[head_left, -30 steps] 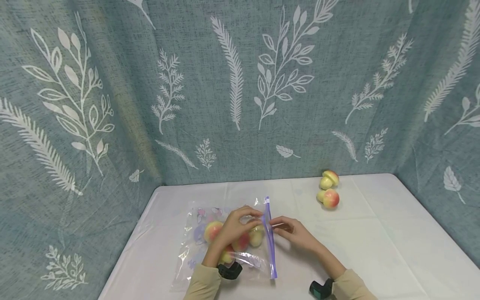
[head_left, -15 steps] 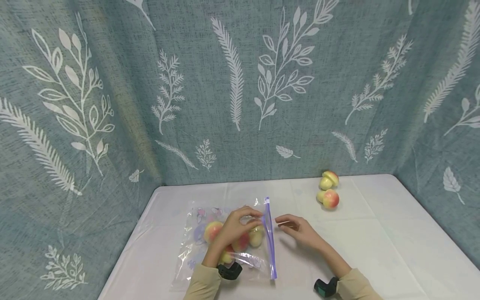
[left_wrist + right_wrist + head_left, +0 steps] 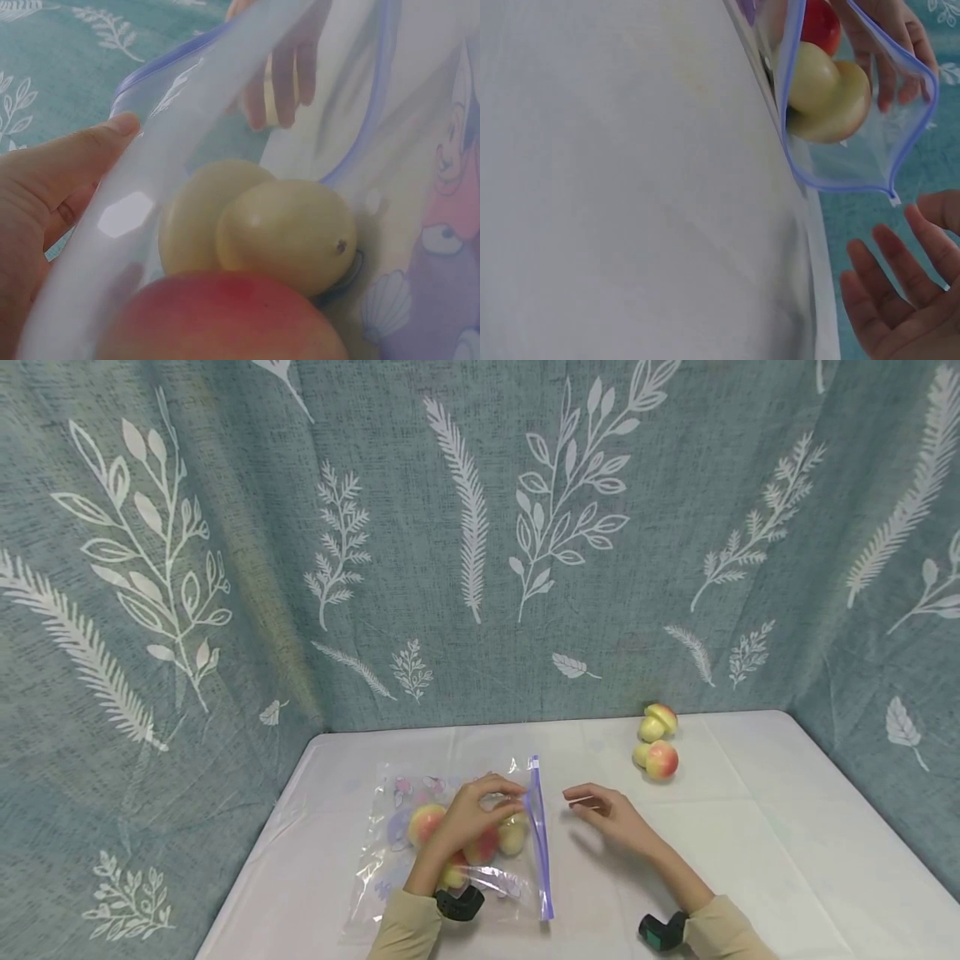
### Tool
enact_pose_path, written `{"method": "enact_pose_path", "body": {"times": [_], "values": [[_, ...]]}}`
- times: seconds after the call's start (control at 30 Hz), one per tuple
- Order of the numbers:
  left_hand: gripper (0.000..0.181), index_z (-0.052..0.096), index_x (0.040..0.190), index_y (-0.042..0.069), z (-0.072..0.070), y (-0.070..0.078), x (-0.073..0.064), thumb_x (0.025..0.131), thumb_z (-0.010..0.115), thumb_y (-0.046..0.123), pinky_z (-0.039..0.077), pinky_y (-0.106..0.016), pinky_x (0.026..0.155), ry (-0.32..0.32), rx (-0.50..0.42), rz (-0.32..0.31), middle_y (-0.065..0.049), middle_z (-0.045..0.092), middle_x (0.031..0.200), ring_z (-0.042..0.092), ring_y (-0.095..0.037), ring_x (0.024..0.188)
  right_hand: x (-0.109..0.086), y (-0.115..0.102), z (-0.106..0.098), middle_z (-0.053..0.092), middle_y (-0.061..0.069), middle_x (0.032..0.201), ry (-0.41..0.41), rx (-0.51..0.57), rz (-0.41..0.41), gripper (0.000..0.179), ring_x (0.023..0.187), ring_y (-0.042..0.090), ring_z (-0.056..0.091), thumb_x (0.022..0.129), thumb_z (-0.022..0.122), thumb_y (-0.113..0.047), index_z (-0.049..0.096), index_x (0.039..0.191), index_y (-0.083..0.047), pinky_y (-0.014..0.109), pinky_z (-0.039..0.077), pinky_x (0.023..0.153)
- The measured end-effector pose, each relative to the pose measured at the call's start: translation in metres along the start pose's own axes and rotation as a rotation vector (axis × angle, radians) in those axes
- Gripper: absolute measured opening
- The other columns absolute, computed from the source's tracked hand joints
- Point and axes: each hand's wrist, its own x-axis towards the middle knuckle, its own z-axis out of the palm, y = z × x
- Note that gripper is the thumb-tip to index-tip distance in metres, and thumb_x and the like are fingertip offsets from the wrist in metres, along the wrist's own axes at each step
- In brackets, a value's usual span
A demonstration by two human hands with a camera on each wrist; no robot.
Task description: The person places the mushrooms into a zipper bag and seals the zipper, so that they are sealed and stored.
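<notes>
A clear zip bag [image 3: 375, 885] with a purple zip edge [image 3: 545, 868] lies on the table. Inside it are several mushroom-shaped pieces [image 3: 427, 824] with red-yellow caps and pale stems; a pale stem [image 3: 292, 232] shows through the film in the left wrist view. My left hand [image 3: 471, 817] lies over the bag and pinches its upper film by the zip edge between thumb and fingers. The bag's mouth [image 3: 855, 187] gapes in the right wrist view. To the right of the mouth, my right hand [image 3: 618, 822] is apart from the bag, fingers slightly bent, holding nothing.
At the table's back right lie two more mushroom-shaped pieces, one [image 3: 660, 722] behind the other [image 3: 660, 760]. A white cloth covers the table [image 3: 750, 843]. A teal curtain [image 3: 480, 677] with white leaf prints stands behind and on both sides.
My right hand has left the zip edge and drawn away to the right. My left hand and the bag have stayed where they were.
</notes>
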Motion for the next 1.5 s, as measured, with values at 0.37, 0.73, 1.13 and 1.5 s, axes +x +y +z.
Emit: {"method": "enact_pose_path", "body": {"times": [0.37, 0.73, 1.13, 1.5], "values": [[0.023, 0.071, 0.103, 0.021, 0.002, -0.005, 0.0, 0.08, 0.073, 0.021, 0.044, -0.026, 0.093, 0.007, 0.009, -0.011, 0.012, 0.068, 0.097, 0.059, -0.007, 0.096, 0.0, -0.004, -0.01, 0.061, 0.029, 0.109, 0.054, -0.042, 0.016, 0.022, 0.098, 0.036, 0.062, 0.09, 0.055, 0.001, 0.058, 0.11, 0.01, 0.026, 0.052, 0.084], [0.023, 0.07, 0.103, 0.021, 0.002, -0.006, 0.0, 0.08, 0.073, 0.024, 0.043, -0.027, 0.095, 0.01, 0.011, -0.008, 0.012, 0.068, 0.098, 0.059, -0.007, 0.098, 0.001, 0.002, -0.022, 0.061, 0.023, 0.114, 0.075, -0.07, 0.105, 0.023, 0.101, 0.02, 0.061, 0.092, 0.055, -0.007, 0.059, 0.113, 0.003, 0.025, 0.051, 0.086], [0.023, 0.07, 0.103, 0.02, 0.002, -0.004, 0.0, 0.08, 0.072, 0.024, 0.042, -0.029, 0.099, 0.008, 0.016, -0.011, 0.011, 0.069, 0.098, 0.058, -0.008, 0.102, 0.001, 0.045, -0.033, 0.062, 0.019, 0.115, 0.159, -0.073, 0.097, 0.03, 0.1, 0.005, 0.06, 0.091, 0.059, -0.017, 0.06, 0.115, 0.001, 0.023, 0.051, 0.082], [0.023, 0.07, 0.103, 0.02, 0.001, -0.004, 0.0, 0.08, 0.072, 0.021, 0.045, -0.028, 0.094, 0.006, 0.003, 0.008, 0.01, 0.068, 0.097, 0.059, -0.007, 0.096, 0.002, 0.044, -0.046, 0.061, 0.014, 0.117, 0.239, -0.147, 0.139, 0.031, 0.11, 0.034, 0.055, 0.09, 0.061, -0.021, 0.06, 0.117, -0.005, 0.036, 0.05, 0.087]]}}
